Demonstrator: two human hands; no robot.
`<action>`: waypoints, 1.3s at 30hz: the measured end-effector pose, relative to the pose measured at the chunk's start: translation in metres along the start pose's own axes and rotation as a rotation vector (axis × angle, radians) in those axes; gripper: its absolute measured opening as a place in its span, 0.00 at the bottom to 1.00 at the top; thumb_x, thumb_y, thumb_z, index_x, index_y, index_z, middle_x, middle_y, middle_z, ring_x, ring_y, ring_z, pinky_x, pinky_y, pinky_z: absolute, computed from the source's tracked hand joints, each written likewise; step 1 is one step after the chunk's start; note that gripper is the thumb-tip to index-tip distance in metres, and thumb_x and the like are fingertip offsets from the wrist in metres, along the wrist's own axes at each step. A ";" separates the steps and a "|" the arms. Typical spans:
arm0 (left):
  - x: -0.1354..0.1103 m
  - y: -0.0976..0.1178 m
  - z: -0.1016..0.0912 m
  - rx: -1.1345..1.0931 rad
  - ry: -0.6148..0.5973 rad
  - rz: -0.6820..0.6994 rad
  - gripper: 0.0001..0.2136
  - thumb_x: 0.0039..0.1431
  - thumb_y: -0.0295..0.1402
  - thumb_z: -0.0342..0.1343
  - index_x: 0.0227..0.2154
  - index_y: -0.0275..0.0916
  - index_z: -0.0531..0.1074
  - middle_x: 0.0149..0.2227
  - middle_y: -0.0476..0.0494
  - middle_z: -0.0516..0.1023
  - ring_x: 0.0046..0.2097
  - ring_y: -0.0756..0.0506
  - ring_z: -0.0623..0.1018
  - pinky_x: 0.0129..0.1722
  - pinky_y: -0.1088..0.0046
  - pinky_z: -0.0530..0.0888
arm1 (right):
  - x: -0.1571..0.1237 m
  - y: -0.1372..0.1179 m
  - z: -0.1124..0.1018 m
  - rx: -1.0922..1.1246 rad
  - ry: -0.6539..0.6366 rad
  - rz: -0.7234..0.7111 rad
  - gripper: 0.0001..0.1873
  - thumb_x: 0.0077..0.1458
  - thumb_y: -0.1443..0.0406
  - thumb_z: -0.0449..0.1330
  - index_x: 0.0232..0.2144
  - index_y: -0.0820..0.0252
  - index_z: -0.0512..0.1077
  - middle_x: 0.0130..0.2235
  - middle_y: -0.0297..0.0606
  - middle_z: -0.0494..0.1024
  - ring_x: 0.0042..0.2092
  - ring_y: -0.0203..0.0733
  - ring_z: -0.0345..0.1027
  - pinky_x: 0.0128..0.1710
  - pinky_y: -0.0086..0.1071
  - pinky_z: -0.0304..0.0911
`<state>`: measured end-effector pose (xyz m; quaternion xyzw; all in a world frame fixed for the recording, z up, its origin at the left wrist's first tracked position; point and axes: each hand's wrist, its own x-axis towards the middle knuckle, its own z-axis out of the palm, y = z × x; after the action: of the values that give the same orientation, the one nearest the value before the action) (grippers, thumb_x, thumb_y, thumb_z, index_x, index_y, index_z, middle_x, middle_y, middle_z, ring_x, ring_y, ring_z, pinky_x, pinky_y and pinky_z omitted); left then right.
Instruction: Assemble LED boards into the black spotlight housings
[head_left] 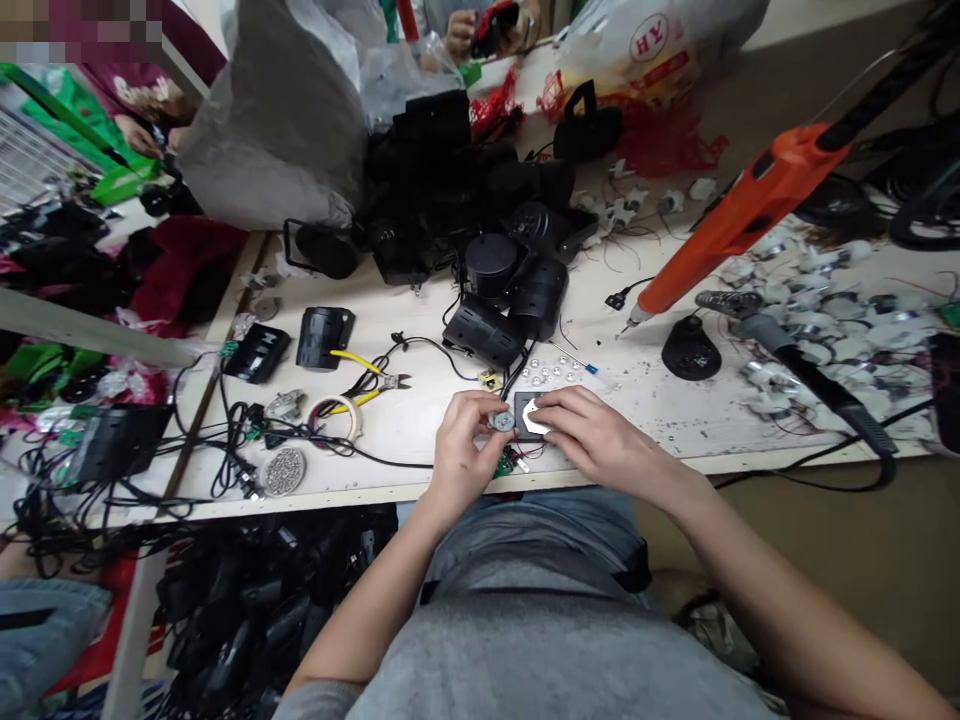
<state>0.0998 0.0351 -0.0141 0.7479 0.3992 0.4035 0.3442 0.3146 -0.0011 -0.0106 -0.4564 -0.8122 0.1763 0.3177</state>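
My left hand (466, 445) is closed in a pinch on a small round silver part (502, 421) at the near edge of the pale workbench (420, 420). My right hand (592, 430) curls around a small black housing (529, 412) with a white piece in it, right beside the silver part. A little green circuit board (504, 464) with thin wires shows under my left fingers. Both hands nearly touch each other.
A heap of black housings (480, 240) lies behind my hands. An orange electric screwdriver (742, 215) hangs at the right, a soldering iron (795, 355) below it. Yellow-handled cutters (371, 385), a tape roll (337, 415) and cables lie left. Small silver parts (551, 373) sit close. Another person's hands appear at the far side.
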 end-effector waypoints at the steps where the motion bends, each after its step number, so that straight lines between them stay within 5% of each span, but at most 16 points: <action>1: 0.000 -0.001 0.001 -0.015 -0.004 -0.021 0.09 0.60 0.27 0.61 0.42 0.40 0.72 0.45 0.42 0.74 0.47 0.46 0.78 0.37 0.75 0.79 | -0.001 0.001 0.001 0.017 0.013 -0.016 0.17 0.64 0.73 0.52 0.51 0.56 0.73 0.48 0.45 0.76 0.53 0.47 0.70 0.51 0.46 0.74; 12: -0.008 0.004 0.002 -0.015 -0.228 -0.031 0.08 0.65 0.32 0.58 0.46 0.40 0.68 0.45 0.42 0.75 0.46 0.46 0.78 0.43 0.70 0.80 | -0.002 0.023 0.003 -0.001 0.047 0.017 0.17 0.63 0.66 0.59 0.55 0.57 0.71 0.50 0.46 0.79 0.54 0.51 0.72 0.53 0.53 0.73; 20: 0.001 0.002 0.005 -0.095 -0.105 -0.045 0.08 0.61 0.28 0.60 0.42 0.40 0.70 0.45 0.42 0.79 0.49 0.45 0.80 0.45 0.68 0.80 | -0.009 0.023 0.007 0.084 0.127 0.135 0.11 0.60 0.63 0.64 0.45 0.57 0.73 0.51 0.48 0.74 0.55 0.51 0.72 0.52 0.50 0.73; 28: 0.015 0.003 0.012 -0.134 -0.216 -0.208 0.12 0.61 0.29 0.60 0.48 0.40 0.74 0.48 0.42 0.80 0.45 0.46 0.80 0.46 0.67 0.79 | -0.014 0.024 0.017 0.165 0.121 0.239 0.11 0.58 0.63 0.66 0.42 0.55 0.70 0.51 0.45 0.72 0.55 0.50 0.70 0.54 0.50 0.71; 34: 0.028 0.003 0.013 0.131 -0.350 0.116 0.12 0.64 0.25 0.54 0.49 0.41 0.73 0.49 0.39 0.79 0.51 0.41 0.77 0.52 0.58 0.76 | -0.017 0.023 0.020 0.171 0.191 0.277 0.25 0.58 0.58 0.66 0.54 0.54 0.64 0.51 0.45 0.73 0.55 0.52 0.70 0.55 0.52 0.70; 39: 0.046 0.016 0.007 0.318 -0.605 0.307 0.15 0.66 0.22 0.48 0.52 0.38 0.71 0.51 0.38 0.75 0.51 0.41 0.73 0.53 0.61 0.73 | -0.018 0.024 0.021 0.177 0.191 0.270 0.27 0.59 0.57 0.64 0.57 0.53 0.62 0.52 0.45 0.71 0.56 0.53 0.69 0.55 0.51 0.69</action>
<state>0.1277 0.0671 0.0116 0.9285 0.2205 0.1443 0.2617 0.3221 -0.0037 -0.0464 -0.5461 -0.6912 0.2439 0.4057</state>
